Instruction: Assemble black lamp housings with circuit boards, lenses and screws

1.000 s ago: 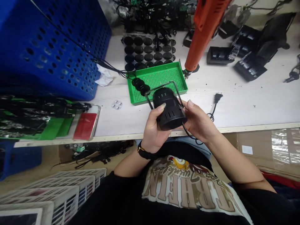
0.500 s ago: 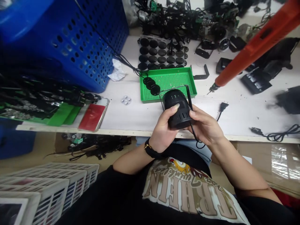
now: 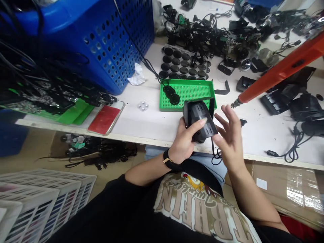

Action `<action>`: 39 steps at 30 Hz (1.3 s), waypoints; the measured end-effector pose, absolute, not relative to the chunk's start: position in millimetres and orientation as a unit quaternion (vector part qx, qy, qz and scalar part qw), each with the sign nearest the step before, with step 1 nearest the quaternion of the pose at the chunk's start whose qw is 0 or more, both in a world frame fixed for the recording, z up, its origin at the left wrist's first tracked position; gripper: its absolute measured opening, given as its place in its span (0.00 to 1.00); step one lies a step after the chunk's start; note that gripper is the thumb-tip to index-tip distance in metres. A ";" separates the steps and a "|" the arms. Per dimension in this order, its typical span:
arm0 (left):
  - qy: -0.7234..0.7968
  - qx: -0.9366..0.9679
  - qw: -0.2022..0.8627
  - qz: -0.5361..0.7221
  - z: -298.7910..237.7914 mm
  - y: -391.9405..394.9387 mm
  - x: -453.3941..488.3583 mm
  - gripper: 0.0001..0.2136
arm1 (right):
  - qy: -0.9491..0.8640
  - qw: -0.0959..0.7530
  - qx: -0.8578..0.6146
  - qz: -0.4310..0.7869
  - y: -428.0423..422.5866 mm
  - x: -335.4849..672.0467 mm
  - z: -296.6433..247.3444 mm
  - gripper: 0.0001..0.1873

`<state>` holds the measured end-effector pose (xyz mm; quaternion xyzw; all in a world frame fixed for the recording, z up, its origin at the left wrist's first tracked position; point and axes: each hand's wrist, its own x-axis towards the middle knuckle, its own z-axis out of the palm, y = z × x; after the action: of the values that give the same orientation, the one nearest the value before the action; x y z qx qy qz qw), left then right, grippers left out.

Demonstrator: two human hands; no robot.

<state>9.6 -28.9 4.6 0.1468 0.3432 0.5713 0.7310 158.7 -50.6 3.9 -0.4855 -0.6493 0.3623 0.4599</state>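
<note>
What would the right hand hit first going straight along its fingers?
Probably the orange electric screwdriver's bit, by the fingertips of the right hand; depth is unclear. If it hangs clear, the black metal bracket on the bench.

open air around the right hand, but the orange electric screwdriver hangs just beyond, blocking reach rightward.

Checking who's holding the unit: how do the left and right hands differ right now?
The left hand has a curled grip on the black slotted housing; the right hand is open, fingers spread, and appears off it. The left wrist wears a black watch; the right shows none. Both hands are bare.
</note>
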 end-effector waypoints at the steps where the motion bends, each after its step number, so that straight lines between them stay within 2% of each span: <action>1: 0.336 0.159 0.736 0.566 3.0 -32.6 8.7 0.23 | -0.612 0.471 -0.490 0.405 -47.8 160.7 3.1 0.43; 6: 0.308 0.255 0.764 0.507 -9.9 -56.4 7.6 0.31 | -0.479 0.432 -0.470 0.602 -35.3 169.3 2.6 0.47; 10: 0.302 0.335 0.743 0.495 -18.6 -67.8 10.0 0.32 | -0.407 0.421 -0.436 0.683 -37.9 168.8 3.6 0.42; 17: 0.316 0.353 0.741 0.475 -18.6 -72.9 17.8 0.34 | -0.344 0.461 -0.480 0.662 -51.7 168.5 2.8 0.36; 23: 0.281 0.233 0.805 0.467 -14.0 -57.2 21.8 0.36 | -0.346 0.468 -0.502 0.639 -39.2 175.5 7.3 0.25; 27: 0.263 0.180 0.815 0.484 -8.8 -51.3 19.1 0.37 | -0.350 0.531 -0.507 0.581 -29.0 175.6 8.8 0.22; 32: 0.289 0.305 0.783 0.458 -22.6 -58.2 25.1 0.38 | -0.332 0.542 -0.523 0.568 -28.3 169.1 0.6 0.24; 39: 0.315 0.313 0.768 0.462 -32.5 -69.3 37.5 0.34 | -0.319 0.531 -0.542 0.568 -41.3 185.1 -2.9 0.43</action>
<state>37.5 -69.3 -32.5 0.3134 0.3152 0.4615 0.7677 185.1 -41.3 -2.9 -0.5416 -0.3192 0.5679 0.5313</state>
